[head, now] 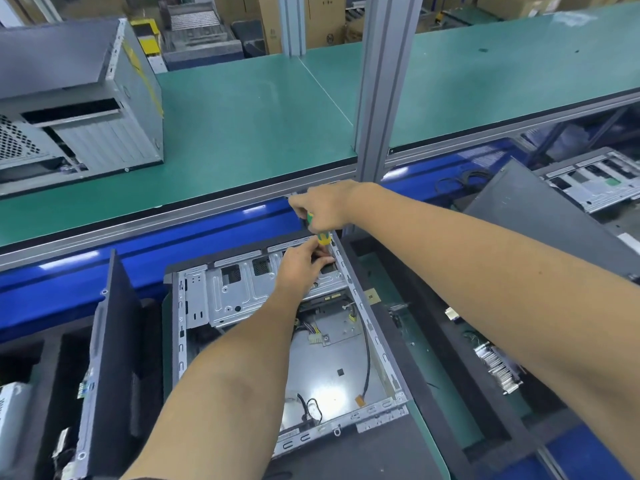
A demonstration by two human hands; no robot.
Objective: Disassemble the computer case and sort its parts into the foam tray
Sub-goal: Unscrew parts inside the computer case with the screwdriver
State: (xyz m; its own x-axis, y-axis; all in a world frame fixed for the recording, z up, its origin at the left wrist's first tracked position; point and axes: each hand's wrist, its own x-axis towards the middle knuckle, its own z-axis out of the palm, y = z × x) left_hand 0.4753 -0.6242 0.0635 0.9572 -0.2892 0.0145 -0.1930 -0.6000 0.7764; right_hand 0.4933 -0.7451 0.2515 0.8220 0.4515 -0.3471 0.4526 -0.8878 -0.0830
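Green table behind; right hand [323,209] grips screwdriver [320,232], left hand [301,268] pinches near tip inside case [277,341]; a slip could jab fingers.

A second grey case [79,109] sits on the green shelf [249,123].

The right hand [323,209] covers most of the yellow-and-green screwdriver [320,233] near the frame's centre, so its tip cannot be seen, and the left hand [301,268] hides the spot on the computer case [332,368] where its fingers meet. At the upper left a second case [79,109] is cut off by the edge, and the white part [12,420] at lower left too.
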